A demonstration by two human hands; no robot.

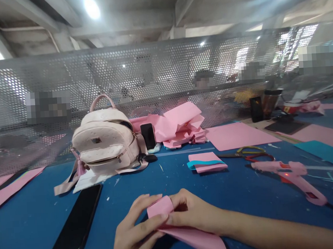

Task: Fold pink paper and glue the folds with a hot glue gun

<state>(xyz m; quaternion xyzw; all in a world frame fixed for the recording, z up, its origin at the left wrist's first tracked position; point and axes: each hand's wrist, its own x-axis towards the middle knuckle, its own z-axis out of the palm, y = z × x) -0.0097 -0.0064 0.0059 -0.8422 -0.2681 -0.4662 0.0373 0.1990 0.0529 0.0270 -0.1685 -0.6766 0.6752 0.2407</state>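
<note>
Low in the middle of the view, both hands grip a pink sheet (196, 240) that looks like paper or thin foam. My left hand (136, 227) pinches its rolled end from the left, thumb on top. From the other side, my right hand (189, 215) closes round the same end with the thumb pressed on it. The sheet's loose part hangs toward the lower right, under the right wrist. Just beyond the hands lies a folded pink piece (211, 168) with a blue strip (205, 162) across it. A pink glue gun (290, 169) with a lit red light rests at the right.
Scissors (248, 154) lie behind the glue gun. A pale pink backpack (105, 137) and a black phone (76, 224) are at the left. Crumpled pink sheets (183, 125) and a flat pink sheet (240, 135) sit before a perforated metal screen (158, 76). People are behind the screen.
</note>
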